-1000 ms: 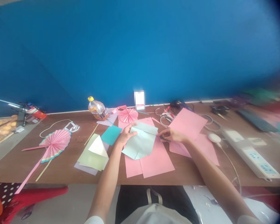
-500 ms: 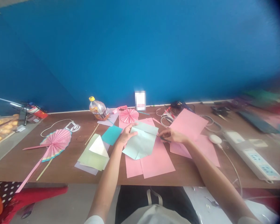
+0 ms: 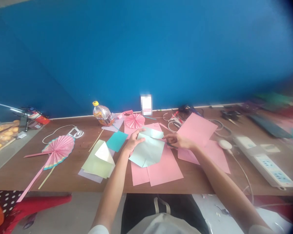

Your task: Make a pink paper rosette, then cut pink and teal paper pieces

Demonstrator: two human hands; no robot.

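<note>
My left hand (image 3: 135,141) grips the left side of a pale mint-green sheet of paper (image 3: 147,152), thumb on top. The sheet is held over pink sheets (image 3: 164,172) on the table. A gap runs in from its right edge, between a narrow upper strip (image 3: 151,133) and the larger lower part. My right hand (image 3: 175,140) is closed on a slim dark tool (image 3: 172,146) at that edge; its exact kind is blurred. A pink pleated paper fan (image 3: 135,121) lies just behind the sheet.
Green and white papers (image 3: 96,161) and a teal square (image 3: 117,141) lie left, beside a larger pleated fan (image 3: 60,150). A yellow-capped bottle (image 3: 103,114) stands at the back. More pink sheets (image 3: 197,130), cables and a white power strip (image 3: 266,164) are on the right.
The gap in the mint-green sheet has widened, and its upper strip stands further from the lower part. My right hand has shifted slightly left. The left hand keeps its grip.
</note>
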